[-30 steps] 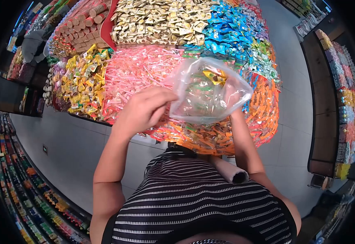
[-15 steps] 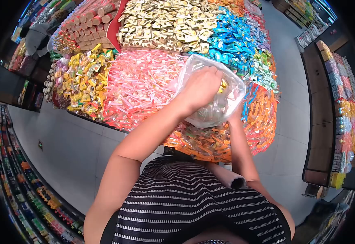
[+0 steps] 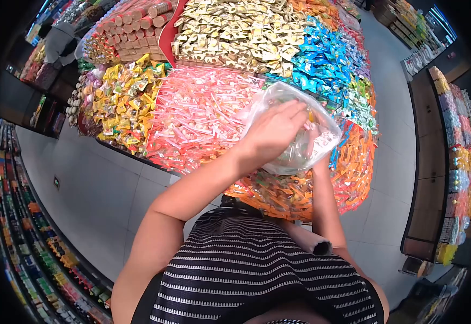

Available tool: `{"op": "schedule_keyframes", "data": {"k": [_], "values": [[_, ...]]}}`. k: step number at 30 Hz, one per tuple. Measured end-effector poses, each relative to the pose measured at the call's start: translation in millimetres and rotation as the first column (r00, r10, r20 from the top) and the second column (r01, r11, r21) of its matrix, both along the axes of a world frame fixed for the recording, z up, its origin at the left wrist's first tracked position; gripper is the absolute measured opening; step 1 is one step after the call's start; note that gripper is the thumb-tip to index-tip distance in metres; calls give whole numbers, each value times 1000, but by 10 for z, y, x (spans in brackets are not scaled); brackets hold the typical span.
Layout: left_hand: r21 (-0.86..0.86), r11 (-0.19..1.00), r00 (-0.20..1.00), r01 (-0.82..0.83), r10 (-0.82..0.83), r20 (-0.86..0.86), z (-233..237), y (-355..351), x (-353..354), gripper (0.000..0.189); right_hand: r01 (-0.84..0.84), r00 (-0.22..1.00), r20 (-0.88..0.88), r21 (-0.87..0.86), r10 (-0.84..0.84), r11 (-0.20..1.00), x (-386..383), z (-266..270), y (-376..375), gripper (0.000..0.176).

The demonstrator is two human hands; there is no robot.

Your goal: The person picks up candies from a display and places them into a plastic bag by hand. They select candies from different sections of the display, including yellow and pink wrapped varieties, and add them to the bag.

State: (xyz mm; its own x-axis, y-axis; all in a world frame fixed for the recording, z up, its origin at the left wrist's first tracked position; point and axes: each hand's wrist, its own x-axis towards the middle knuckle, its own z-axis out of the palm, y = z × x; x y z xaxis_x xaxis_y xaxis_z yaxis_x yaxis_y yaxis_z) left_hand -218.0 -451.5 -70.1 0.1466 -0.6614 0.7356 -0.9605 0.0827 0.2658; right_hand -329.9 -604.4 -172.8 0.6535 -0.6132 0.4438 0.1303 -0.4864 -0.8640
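A clear plastic bag (image 3: 286,164) is spread wide above the front part of a candy display, its mouth facing up. Over that mouth reaches my left hand (image 3: 276,129), back of the hand up, fingers stretched toward the far right rim; nothing shows in them. My right hand (image 3: 317,136) is at the bag's right side, partly seen through the plastic, its fingers closed on the bag. Small yellow and red bits show near the fingertips, too small to name. Pink-wrapped candies (image 3: 200,110) lie left of the bag, orange-wrapped candies (image 3: 270,194) below it.
Blue-wrapped candies (image 3: 322,56), cream-coloured packets (image 3: 241,32) and yellow-wrapped candies (image 3: 124,102) fill neighbouring sections. A red divider (image 3: 171,35) stands by the stacked rolls (image 3: 138,29). Shelves (image 3: 435,162) line the right; a person (image 3: 60,46) is at far left.
My left hand has gone from curled fingers to stretched ones over the bag's mouth. More of my right hand shows through the plastic. The whole view has shifted slightly.
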Motion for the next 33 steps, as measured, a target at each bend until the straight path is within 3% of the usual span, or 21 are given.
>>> {"op": "schedule_keyframes", "data": {"k": [1,2,3,5,7,10,12,16,21,23,26,33], "values": [[5,1000,1000,2,-2,1,96,145,-88,22,31,998,47,64,-34,997,13,-147,-40,39],[12,996,983,87,-83,-161,206,339,-173,25,59,994,89,131,-71,990,9,-241,-42,37],[7,986,935,165,-155,-319,293,530,-204,29,100,994,-47,33,-98,994,-16,-67,1,37],[128,992,827,-9,79,-556,400,906,-114,34,70,997,10,73,-71,995,10,18,49,36],[-61,988,476,-144,15,-880,146,1201,187,33,73,997,26,97,-76,993,9,-14,50,35],[13,924,271,-382,125,-955,-104,1708,675,36,86,996,26,163,-91,983,15,-114,20,35],[94,903,244,-419,212,-946,-176,1935,814,33,70,997,16,139,-73,988,1,-60,27,36],[31,925,266,-379,141,-954,-189,2066,878,30,64,998,26,39,-65,997,26,-27,39,36],[100,931,284,-351,208,-936,-249,2095,956,27,72,997,-9,-40,-73,997,19,-24,14,36],[85,945,398,-315,213,-892,-359,2089,1047,27,74,997,-11,-40,-74,996,0,-12,3,36],[139,949,468,-284,264,-843,-383,2056,1081,26,58,998,-5,-23,-58,998,3,-1,7,36],[312,915,557,-257,404,-726,-168,1874,940,19,23,999,32,14,-24,1000,1,77,62,37]]}}
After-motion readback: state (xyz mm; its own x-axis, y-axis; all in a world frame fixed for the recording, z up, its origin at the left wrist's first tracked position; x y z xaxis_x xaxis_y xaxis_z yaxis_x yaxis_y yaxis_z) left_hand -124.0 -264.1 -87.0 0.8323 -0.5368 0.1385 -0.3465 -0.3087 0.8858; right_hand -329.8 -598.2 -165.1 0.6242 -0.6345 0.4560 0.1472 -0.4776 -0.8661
